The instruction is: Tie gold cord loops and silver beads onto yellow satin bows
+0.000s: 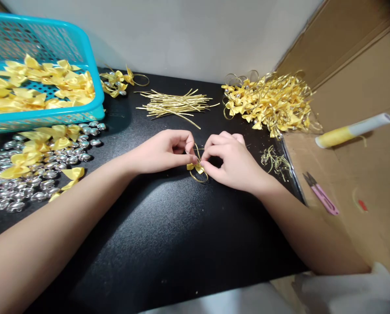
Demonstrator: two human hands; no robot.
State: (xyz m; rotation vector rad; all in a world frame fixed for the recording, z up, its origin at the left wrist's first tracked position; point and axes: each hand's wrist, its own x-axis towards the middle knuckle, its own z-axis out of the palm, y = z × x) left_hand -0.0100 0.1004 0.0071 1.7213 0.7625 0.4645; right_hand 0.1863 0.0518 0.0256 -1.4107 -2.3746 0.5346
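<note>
Over the middle of the black table, my left hand (168, 150) and my right hand (230, 159) meet at a small yellow ribbon bow (198, 168). Thumb and fingers of each hand are pinched at it, the left on its left side and the right on its upper right. A loop of gold cord (199, 180) hangs below the bow, and more cord rises between the hands. My fingertips hide part of the knot. Beyond the hands lies a bundle of gold cord pieces (177, 104).
A turquoise basket (98, 87) of yellow bows stands at the left, with silver beads (47, 185) before it. Finished-looking looped bows (269, 102) are heaped at back right. Cord scraps (276, 161), pink thread snips (323, 198) and a yellow-white roll (353, 130) lie rightward.
</note>
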